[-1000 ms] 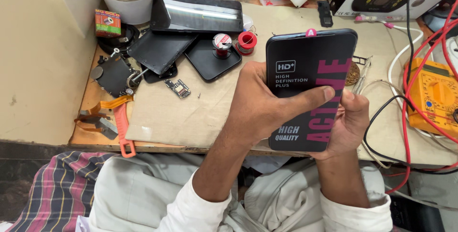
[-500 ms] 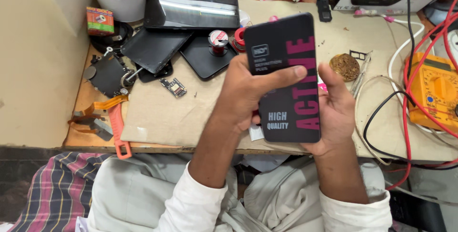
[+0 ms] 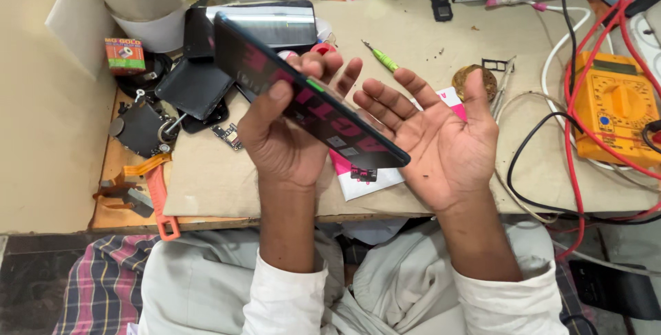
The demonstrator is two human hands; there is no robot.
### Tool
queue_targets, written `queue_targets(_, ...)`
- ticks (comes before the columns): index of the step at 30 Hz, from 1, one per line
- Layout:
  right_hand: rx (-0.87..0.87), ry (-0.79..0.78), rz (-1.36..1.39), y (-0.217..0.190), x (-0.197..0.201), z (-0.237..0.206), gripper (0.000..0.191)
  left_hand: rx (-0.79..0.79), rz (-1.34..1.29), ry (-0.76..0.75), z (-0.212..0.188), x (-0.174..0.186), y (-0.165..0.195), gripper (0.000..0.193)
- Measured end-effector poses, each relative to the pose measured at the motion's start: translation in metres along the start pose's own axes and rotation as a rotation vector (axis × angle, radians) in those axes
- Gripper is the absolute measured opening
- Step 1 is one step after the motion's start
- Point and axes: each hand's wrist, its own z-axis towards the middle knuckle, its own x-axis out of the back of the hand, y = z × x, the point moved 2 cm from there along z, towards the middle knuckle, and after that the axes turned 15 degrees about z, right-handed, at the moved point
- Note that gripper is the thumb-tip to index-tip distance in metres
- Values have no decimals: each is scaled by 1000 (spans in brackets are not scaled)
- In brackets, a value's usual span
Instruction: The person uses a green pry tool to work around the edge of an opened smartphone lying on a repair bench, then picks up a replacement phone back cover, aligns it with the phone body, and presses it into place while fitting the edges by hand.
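Box [image 3: 310, 104] now tilted edge-on, right hand [image 3: 441, 135] opened (palm up)

Left hand [image 3: 286, 139] fingers curled, gripping; right hand [image 3: 441, 135] open, palm up.

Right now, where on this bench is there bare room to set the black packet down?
Bare cardboard mat lies left of the left hand, bordered by the orange tool and small circuit board. Another patch sits between the green screwdriver and the yellow multimeter, above the round brown disc. The far-left corner, with dark phone parts, is crowded; cables clutter the right.
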Motion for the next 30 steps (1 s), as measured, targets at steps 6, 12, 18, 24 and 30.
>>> queue_targets(6, 380, -221, -694, 0, -8, -3, 87, 29, 8, -153, -4, 6, -2, 19)
queue_targets(12, 600, -252, -1074, -2, -7, 1, 84, 74, 23, -73, -11, 0, -5, 20)
queue_targets(18, 491, -262, -853, -21, -1, -8, 47, 113, 175, 68, -5, -7, -7, 37)
queue_targets(24, 387, -301, -965, -7, 1, -13, 36, 108, 93, 91, 0, -2, -16, 25)
queue_targets(30, 319, -272, -990, 11, -8, -7, 55, 75, -74, 72, 4, -1, -19, 39)
